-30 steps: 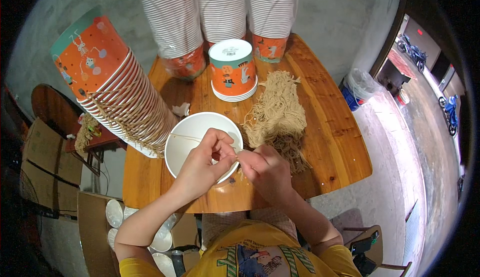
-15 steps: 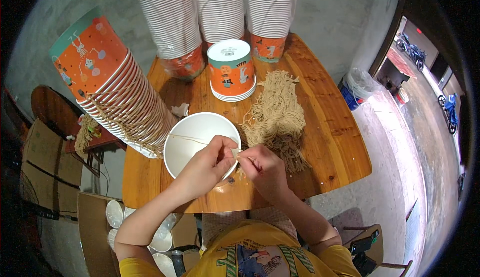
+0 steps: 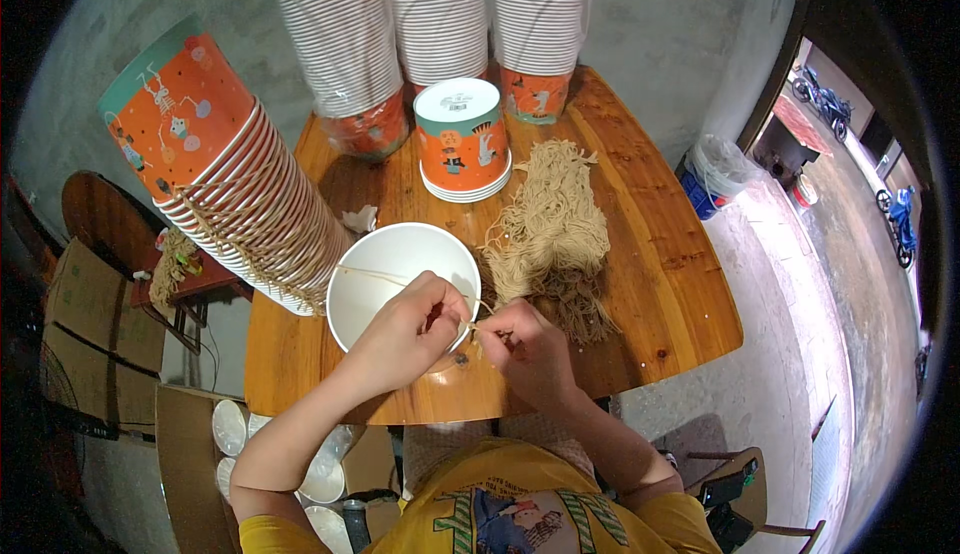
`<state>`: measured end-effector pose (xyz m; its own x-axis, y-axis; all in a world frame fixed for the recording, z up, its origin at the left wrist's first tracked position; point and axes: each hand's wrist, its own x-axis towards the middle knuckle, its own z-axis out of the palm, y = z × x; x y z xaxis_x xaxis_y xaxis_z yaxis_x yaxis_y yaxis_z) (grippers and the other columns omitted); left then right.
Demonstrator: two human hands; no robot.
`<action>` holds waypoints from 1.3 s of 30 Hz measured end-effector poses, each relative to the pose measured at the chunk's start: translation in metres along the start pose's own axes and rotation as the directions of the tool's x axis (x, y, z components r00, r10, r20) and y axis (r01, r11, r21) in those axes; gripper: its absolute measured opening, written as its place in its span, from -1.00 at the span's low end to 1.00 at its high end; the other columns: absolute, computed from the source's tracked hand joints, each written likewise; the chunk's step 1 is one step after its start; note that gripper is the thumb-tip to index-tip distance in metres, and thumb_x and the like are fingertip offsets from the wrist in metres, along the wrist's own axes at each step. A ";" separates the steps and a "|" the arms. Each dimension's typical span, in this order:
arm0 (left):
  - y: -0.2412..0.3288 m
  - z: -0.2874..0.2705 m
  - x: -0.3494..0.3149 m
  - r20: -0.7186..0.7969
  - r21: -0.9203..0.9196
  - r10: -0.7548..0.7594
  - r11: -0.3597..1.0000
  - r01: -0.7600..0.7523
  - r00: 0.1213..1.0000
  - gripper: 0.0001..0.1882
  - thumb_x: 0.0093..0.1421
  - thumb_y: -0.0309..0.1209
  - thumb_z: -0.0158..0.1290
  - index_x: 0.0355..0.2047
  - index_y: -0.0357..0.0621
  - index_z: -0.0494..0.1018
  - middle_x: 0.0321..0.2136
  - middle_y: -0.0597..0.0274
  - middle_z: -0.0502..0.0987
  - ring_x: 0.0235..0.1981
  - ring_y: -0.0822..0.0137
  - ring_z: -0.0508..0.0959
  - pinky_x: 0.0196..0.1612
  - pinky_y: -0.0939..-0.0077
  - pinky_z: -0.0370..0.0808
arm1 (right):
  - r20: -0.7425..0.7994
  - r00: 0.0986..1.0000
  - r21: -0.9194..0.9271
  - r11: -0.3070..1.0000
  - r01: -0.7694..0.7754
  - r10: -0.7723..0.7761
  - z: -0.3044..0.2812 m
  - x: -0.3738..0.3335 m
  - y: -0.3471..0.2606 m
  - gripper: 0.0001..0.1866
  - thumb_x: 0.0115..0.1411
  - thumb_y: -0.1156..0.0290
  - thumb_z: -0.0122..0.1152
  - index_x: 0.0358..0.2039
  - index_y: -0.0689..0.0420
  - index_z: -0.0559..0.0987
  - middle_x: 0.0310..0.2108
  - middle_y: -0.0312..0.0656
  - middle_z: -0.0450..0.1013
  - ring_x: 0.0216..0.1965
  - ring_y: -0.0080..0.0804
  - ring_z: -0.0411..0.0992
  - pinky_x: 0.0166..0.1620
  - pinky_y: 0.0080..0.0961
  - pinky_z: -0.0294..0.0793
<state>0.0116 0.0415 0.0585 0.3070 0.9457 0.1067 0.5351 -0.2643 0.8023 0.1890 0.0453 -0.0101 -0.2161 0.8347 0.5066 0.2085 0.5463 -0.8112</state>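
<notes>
Apparently knotting, centre frame: left hand (image 3: 402, 332) and right hand (image 3: 532, 352) fingertips pinch thin cord (image 3: 372, 274) beside white tub (image 3: 362, 304); next likely needs pulling snug.

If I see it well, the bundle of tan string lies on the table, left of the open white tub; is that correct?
Not quite: the head view shows the bundle of tan string on the table, but right of the open white tub, not left.
</notes>
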 end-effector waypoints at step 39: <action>0.001 -0.011 -0.060 -0.106 0.596 0.202 0.797 -0.100 0.974 -0.70 0.02 -0.59 0.07 -0.19 -0.17 0.38 -0.26 0.10 0.39 -0.14 0.05 0.40 -0.08 0.23 0.32 | 0.279 0.949 -0.270 0.936 0.226 -0.149 -0.003 -0.010 -0.008 -0.91 0.01 0.45 0.26 -0.42 0.04 0.54 -0.39 -0.23 0.42 -0.35 -0.22 0.44 -0.29 -0.39 0.46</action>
<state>-0.0154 -0.0129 0.0593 0.3237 0.8876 0.3277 0.8646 -0.4181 0.2785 0.1925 0.0324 -0.0078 -0.5021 0.6912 0.5198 0.4040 0.7189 -0.5657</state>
